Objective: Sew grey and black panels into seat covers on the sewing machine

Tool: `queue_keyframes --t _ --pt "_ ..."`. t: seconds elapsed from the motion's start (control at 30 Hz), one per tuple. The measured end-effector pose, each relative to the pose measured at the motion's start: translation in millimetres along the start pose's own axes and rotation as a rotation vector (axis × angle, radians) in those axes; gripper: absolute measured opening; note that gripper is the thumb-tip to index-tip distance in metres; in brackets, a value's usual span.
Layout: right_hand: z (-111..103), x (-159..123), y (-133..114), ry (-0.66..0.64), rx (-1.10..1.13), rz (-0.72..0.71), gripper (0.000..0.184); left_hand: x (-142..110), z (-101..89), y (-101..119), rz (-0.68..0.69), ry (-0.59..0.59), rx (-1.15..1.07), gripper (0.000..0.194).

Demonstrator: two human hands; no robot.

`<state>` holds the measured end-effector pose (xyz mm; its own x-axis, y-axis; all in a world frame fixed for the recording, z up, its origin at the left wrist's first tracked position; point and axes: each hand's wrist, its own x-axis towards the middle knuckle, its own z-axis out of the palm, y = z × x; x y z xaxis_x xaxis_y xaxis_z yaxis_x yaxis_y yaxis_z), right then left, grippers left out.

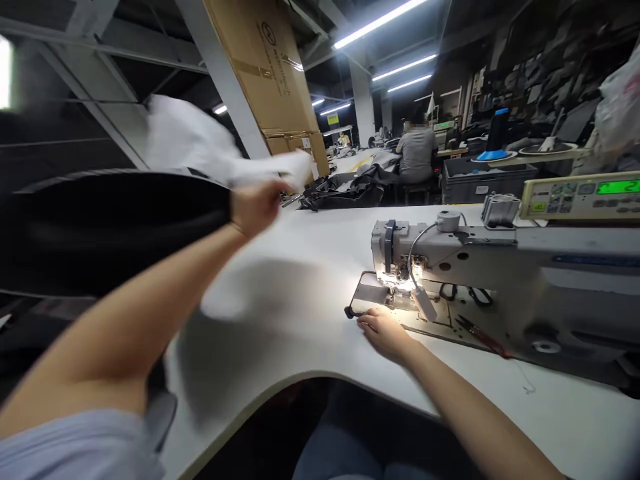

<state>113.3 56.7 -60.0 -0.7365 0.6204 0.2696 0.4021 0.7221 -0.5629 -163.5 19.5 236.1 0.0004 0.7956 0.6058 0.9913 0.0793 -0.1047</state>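
Observation:
My left hand point(257, 205) is raised over the left side of the sewing table point(290, 327), its fingers closed on a large piece of black and white fabric point(187, 141). Motion smears the white part, while the dark part spreads out to the left behind my forearm. My right hand point(384, 333) lies on the tabletop with its fingers stretched out. Its fingertips are by the front left corner of the machine's bed plate point(373, 293). The sewing machine point(450, 257) stands to the right, its lamp lighting the needle area; no fabric shows under the needle.
Thread snips point(483, 337) and dark-handled scissors point(465, 293) lie on the machine bed. A control panel point(580, 198) sits behind the machine. Further back are a grey crate point(485, 180), a tall cardboard box point(270, 73), dark fabric pieces point(350, 190) and a seated person point(419, 153).

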Motion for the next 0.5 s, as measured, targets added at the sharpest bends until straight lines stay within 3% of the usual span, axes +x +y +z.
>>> queue_keyframes --t 0.07,0.13,0.23,0.33,0.43,0.5 --pt "-2 -4 3 -0.016 -0.013 -0.033 0.03 -29 41.9 26 0.062 -0.183 0.02 0.035" --pt "-3 -6 9 -0.014 -0.017 -0.038 0.032 -78 89.2 43 0.093 -0.39 0.035 0.046" --pt "-3 -5 19 0.0 -0.012 -0.034 0.033 -158 143.5 43 0.018 -0.572 0.055 0.046" --pt "0 -4 23 -0.001 -0.01 -0.041 0.035 -206 163.3 16 -0.102 -0.599 0.063 0.05" --pt "1 -5 23 0.018 -0.014 -0.035 0.035 -220 163.6 -7 -0.207 -0.563 0.007 0.052" --pt "-1 -5 25 0.045 -0.017 -0.007 0.036 -229 164.1 -7 -0.254 -0.55 -0.068 0.051"
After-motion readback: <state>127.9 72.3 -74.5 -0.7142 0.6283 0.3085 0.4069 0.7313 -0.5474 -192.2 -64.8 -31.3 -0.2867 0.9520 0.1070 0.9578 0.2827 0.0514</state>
